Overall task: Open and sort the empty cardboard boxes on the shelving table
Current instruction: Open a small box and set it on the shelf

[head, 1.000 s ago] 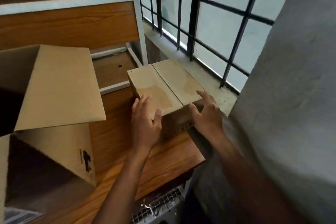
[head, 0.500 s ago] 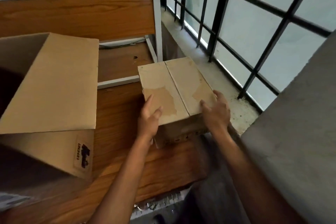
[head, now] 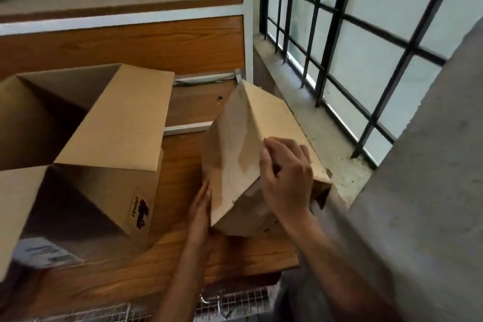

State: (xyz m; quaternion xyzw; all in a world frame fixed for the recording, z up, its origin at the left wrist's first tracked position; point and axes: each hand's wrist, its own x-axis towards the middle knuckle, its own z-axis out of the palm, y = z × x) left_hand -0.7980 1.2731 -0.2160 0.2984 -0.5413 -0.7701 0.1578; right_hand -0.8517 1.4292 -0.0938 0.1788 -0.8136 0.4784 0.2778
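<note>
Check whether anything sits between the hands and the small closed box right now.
Nothing visible does. The right hand is already on the tilted small box, and the left hand presses its near left side. The large open box stands apart, to the left.

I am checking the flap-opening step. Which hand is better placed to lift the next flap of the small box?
Probably the right hand: its fingers curl over the raised flap edge on top of the small cardboard box. The left hand lies flat against the box's left side, steadying it.
</note>
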